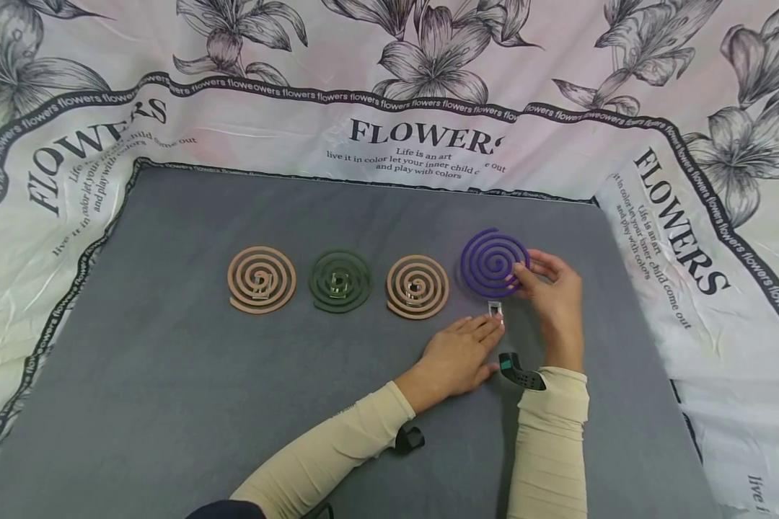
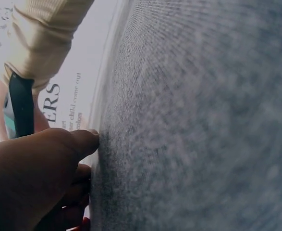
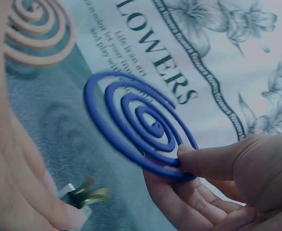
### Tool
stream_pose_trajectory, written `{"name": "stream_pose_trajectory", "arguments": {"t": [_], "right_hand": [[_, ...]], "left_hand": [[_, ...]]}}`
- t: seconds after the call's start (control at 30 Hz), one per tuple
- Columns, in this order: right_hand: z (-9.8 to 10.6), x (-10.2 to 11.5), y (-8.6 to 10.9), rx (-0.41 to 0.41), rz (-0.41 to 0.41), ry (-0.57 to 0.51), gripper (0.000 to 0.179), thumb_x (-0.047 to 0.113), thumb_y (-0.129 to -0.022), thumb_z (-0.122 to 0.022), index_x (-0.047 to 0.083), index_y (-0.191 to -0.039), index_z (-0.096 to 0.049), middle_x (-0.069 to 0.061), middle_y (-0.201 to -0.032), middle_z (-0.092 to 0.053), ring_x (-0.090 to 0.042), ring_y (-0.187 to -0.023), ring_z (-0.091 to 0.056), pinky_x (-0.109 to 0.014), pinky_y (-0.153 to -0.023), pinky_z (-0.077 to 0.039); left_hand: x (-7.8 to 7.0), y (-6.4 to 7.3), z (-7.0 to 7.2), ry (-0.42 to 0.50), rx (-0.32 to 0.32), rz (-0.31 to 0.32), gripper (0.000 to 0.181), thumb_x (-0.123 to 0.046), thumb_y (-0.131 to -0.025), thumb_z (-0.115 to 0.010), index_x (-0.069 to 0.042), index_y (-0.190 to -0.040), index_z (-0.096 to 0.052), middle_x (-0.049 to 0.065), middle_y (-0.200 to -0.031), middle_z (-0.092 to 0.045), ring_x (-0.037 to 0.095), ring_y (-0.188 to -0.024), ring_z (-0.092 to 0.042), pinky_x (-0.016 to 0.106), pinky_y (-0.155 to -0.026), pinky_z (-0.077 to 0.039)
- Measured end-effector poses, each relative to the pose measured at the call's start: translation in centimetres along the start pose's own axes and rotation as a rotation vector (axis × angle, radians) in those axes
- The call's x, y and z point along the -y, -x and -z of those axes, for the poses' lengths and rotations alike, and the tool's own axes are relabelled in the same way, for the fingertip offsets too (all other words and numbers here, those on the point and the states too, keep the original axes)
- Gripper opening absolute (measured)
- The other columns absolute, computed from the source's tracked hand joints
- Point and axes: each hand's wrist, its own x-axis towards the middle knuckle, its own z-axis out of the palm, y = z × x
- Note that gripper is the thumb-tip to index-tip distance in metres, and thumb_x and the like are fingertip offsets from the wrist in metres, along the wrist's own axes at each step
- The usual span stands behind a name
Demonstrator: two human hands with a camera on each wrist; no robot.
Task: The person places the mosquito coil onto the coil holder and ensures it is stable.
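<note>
A purple mosquito coil [image 1: 493, 262] is pinched at its right edge between the thumb and fingers of my right hand [image 1: 556, 303]. The right wrist view shows this coil [image 3: 155, 128] raised off the tabletop and tilted. Just below it in the head view, a small metal coil stand [image 1: 495, 308] lies on the table. My left hand [image 1: 454, 357] rests flat there, its extended fingertips touching the stand. In the right wrist view, the stand's bent prongs [image 3: 96, 194] stick up beside those fingertips. The left wrist view shows mostly tablecloth; the left fingertips are partly hidden.
To the left, in a row, lie a tan coil [image 1: 417, 258], a green coil [image 1: 340, 252] and another tan coil [image 1: 262, 249], each with a metal stand at its middle. Flower-printed cloth [image 1: 422, 137] borders the grey table [image 1: 234, 404] at the back and sides.
</note>
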Motion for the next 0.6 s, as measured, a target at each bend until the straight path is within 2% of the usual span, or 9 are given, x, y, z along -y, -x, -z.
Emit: {"name": "stream_pose_trajectory", "arguments": {"t": [0.1,0.23,0.6], "right_hand": [[0.5,0.2,0.6,0.009,-0.008,-0.078,0.045,0.003,-0.093,-0.081,0.001,-0.136,-0.067,-0.003,-0.101,-0.073,-0.011,-0.077,-0.075,-0.025,-0.067,-0.063],[1.4,0.3,1.3,0.033,-0.025,-0.099,0.045,0.005,-0.095,-0.080,0.001,-0.138,-0.067,0.001,-0.095,-0.079,-0.010,-0.079,-0.076,-0.024,-0.069,-0.063],[3.2,-0.2,2.3,0.050,-0.074,-0.012,0.047,0.010,-0.099,-0.075,-0.001,-0.143,-0.064,0.007,-0.088,-0.077,-0.004,-0.078,-0.072,-0.021,-0.064,-0.061]], "left_hand": [[0.0,0.0,-0.1,-0.001,0.000,-0.001,0.067,-0.054,-0.110,-0.049,-0.019,-0.166,-0.038,-0.005,-0.172,-0.032,0.011,-0.159,-0.028,0.032,-0.129,-0.025],[0.0,0.0,-0.1,-0.005,-0.001,-0.005,0.066,-0.054,-0.111,-0.047,-0.019,-0.166,-0.038,-0.004,-0.173,-0.032,0.012,-0.159,-0.029,0.032,-0.128,-0.026],[-0.2,0.0,0.1,0.008,0.022,0.013,0.066,-0.054,-0.111,-0.046,-0.019,-0.167,-0.037,-0.004,-0.171,-0.035,0.014,-0.159,-0.028,0.033,-0.129,-0.025]]}}
